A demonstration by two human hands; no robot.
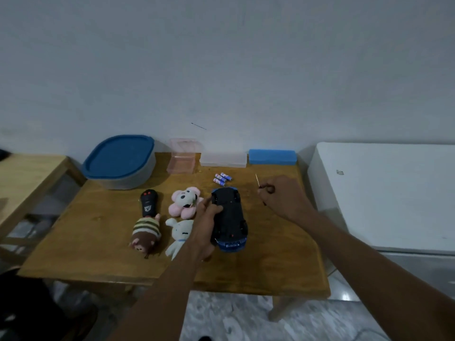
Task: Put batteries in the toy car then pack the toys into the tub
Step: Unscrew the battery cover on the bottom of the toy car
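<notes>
Left hand (206, 215) grips car (232, 212), right hand's (280, 198) stick (257, 179) beside.

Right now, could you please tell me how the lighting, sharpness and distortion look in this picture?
Head view: dim, flat light with soft shadows; the wide lens bows the table edges; labels on the batteries are too soft to read; the toy car, underside up in the left hand, shows little detail; the thin stick pinched by the right hand is barely resolved.

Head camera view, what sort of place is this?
Probably a room in a home: a small wooden table against a bare wall, plush toys on it, and a white appliance beside it.
</notes>
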